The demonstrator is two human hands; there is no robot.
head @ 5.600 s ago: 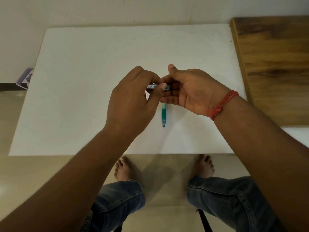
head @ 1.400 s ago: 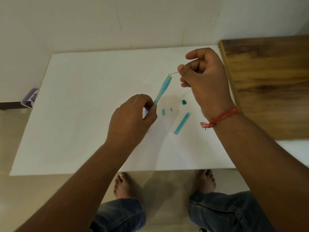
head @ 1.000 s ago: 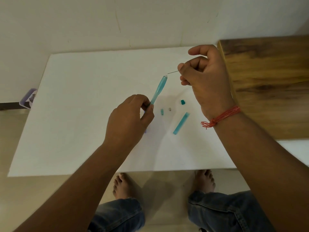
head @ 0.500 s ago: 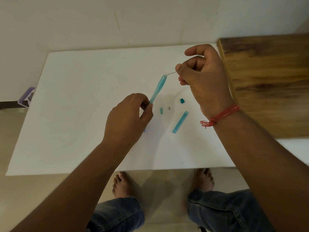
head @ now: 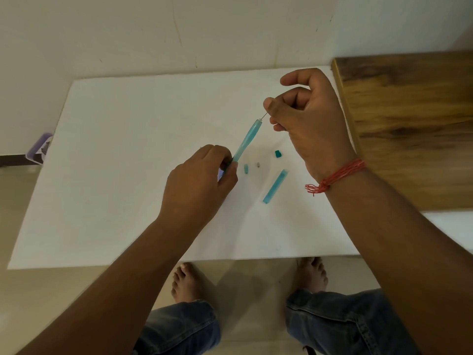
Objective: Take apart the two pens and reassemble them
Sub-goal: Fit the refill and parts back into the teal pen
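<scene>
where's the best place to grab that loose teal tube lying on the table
Probably pinch the teal tube at its middle, across its narrow width, coming from above. It lies flat and slanted on the white table, apart from the smaller pieces, so both long sides are free.

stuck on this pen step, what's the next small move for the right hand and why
Probably slide the thin refill further into the teal barrel. The right hand pinches the refill at the barrel's upper mouth, the left hand grips the barrel's lower end, and only a short length shows.
</scene>
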